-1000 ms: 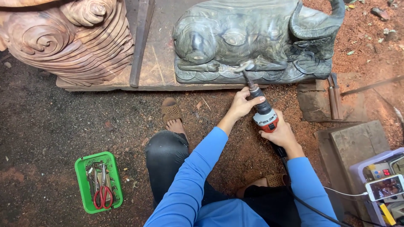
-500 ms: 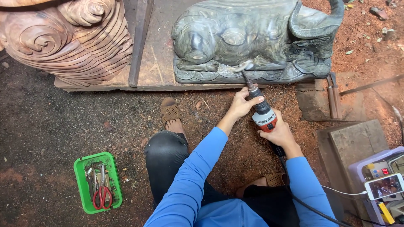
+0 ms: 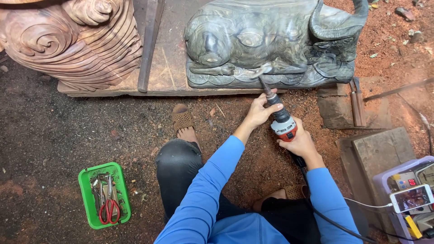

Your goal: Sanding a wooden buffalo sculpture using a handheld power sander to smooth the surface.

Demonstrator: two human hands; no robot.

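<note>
A dark grey-green carved animal figure lies on a wooden board. Both my hands hold a corded rotary carving tool with a red and grey body. My left hand grips its slim front end just behind the bit. My right hand wraps the rear of the body. The bit tip touches the lower front edge of the figure's base near a curled detail. My sleeves are blue.
A reddish-brown carved wood piece sits at the left on the board. A green tray with red-handled scissors and tools lies on the dirt at lower left. Wooden blocks, a lilac box with a phone are right.
The view has shifted slightly; both hands and the tool stay at the same spot on the figure's base.
</note>
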